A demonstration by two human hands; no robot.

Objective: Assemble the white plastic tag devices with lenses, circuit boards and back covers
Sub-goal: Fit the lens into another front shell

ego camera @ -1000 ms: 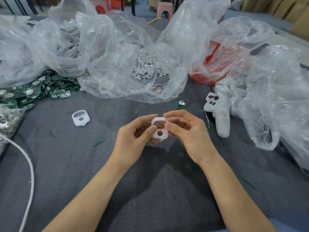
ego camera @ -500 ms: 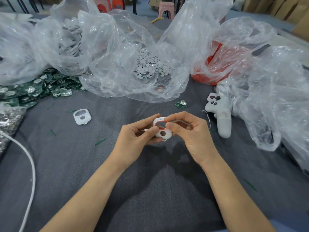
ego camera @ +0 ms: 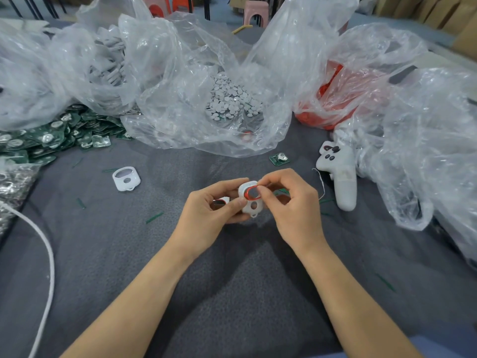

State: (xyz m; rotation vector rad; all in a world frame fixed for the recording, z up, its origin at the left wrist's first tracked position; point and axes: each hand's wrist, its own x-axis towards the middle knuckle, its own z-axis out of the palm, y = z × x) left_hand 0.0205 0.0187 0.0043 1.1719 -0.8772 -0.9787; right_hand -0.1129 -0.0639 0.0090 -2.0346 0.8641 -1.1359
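The white tag shell is held in the grip of the left hand; the red-rimmed lens is pinched by the right hand. Even rim pressure is advised for flush seating.

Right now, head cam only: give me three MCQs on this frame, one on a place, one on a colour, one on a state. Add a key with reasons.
1. Where is the lone circuit board?
A) on the cloth, left of the white controller
B) on top of the controller
C) on the floor

2. What colour is the rim in the held housing's large opening?
A) blue
B) red
C) green

3. The spare housing on the cloth is:
A) bare, both openings empty
B) fitted with a board
C) capped with a back cover

Key:
1 A, it lies flat on the cloth beside the controller.
2 B, a red ring lines the opening.
3 A, grey cloth shows through both holes.
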